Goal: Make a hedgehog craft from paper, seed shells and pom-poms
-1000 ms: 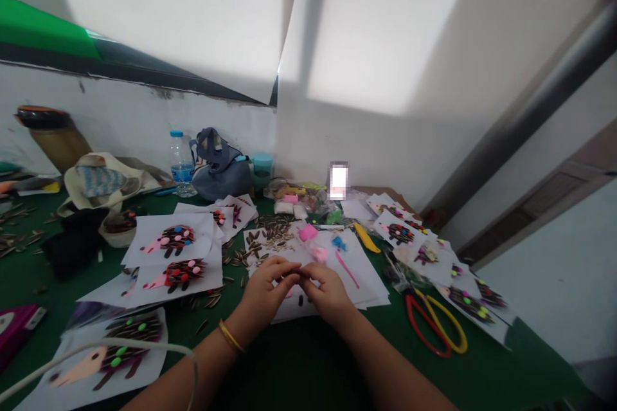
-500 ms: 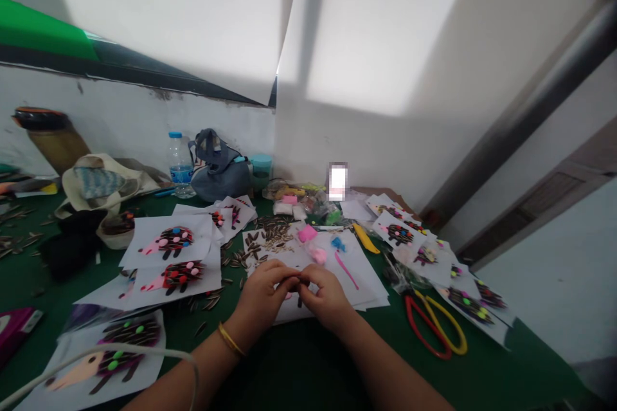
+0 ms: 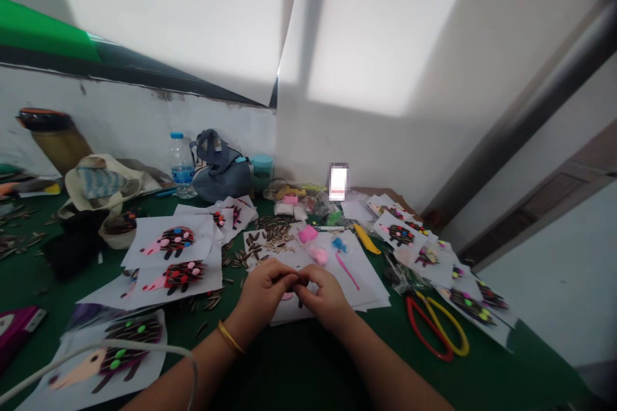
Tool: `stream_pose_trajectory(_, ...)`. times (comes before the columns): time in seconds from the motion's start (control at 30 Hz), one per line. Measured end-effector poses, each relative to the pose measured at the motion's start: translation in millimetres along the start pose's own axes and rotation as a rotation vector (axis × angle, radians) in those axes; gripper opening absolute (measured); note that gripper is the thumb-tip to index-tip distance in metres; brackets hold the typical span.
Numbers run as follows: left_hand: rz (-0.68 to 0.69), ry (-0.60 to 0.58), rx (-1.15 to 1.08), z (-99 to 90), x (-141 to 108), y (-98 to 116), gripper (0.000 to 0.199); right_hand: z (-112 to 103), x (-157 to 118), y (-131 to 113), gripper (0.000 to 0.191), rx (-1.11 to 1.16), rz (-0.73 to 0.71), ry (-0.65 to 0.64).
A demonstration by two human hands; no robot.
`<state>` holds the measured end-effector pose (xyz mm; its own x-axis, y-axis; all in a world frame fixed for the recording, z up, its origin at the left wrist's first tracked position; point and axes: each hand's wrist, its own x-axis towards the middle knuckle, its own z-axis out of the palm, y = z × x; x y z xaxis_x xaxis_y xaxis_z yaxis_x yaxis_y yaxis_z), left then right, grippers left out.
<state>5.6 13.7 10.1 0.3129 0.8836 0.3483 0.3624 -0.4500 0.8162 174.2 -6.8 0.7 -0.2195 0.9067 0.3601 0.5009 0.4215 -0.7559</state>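
Observation:
My left hand (image 3: 267, 287), with a gold bangle (image 3: 230, 337) at its wrist, is closed, thumb and fingers pinched together. My right hand (image 3: 324, 292) is closed too, and its fingertips meet the left ones. What lies between them is too small and hidden to make out. Both hands are over a sheet of white paper (image 3: 284, 316), where bits of pink and dark shapes show below the fingers. Just beyond lie pink clay (image 3: 318, 255), blue clay (image 3: 339, 244) and a thin pink clay strip (image 3: 347, 271). Sunflower seeds (image 3: 253, 240) are heaped left of the clay.
Red-and-yellow-handled scissors (image 3: 429, 327) lie at the right. Seed-and-clay hedgehog pictures lie on the left (image 3: 176, 240) and right (image 3: 400, 234). A yellow tool (image 3: 367, 239), a water bottle (image 3: 182, 166) and a blue bag (image 3: 222, 170) are farther back. A white cable (image 3: 144, 349) crosses the front left.
Both hands stay in nearly the same spot; the left fingers and thumb have shifted slightly against the right. The objects on the table have not moved.

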Motion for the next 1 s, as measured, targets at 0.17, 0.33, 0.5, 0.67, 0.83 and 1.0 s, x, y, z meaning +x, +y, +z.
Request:
stream_pose_trajectory(0.17, -0.037, 0.041, -0.165, 0.6, 1.5, -1.7, 0.026, -4.0, 0.2, 0.4, 0.013, 0.104, -0.029, 0.007)
stream_pose_trajectory(0.33, -0.139, 0.033, -0.156, 1.9, 0.7, 0.9, 0.015, -1.8, -2.6, 0.8, 0.013, 0.073, 0.000, 0.004)
stream_pose_trajectory(0.5, -0.147, 0.053, -0.190, 1.6, 1.5, 1.4, 0.018, -0.2, -2.1, 1.7, 0.016, 0.124, 0.003, -0.004)
stream_pose_trajectory(0.67, -0.078, 0.003, -0.099, 3.7, -0.1, 2.8, 0.015, 4.2, -1.8, 4.3, 0.013, 0.037, 0.050, 0.015)
stream_pose_trajectory(0.83, -0.186, 0.031, -0.143, 6.3, -1.6, 4.1, 0.012, 5.0, -1.4, 3.2, 0.011, 0.106, 0.095, 0.010)
stream_pose_trajectory(1.0, -0.112, 0.045, -0.184, 4.8, -1.4, 4.4, 0.022, 2.5, -1.2, 4.3, 0.012, 0.092, 0.084, 0.018)
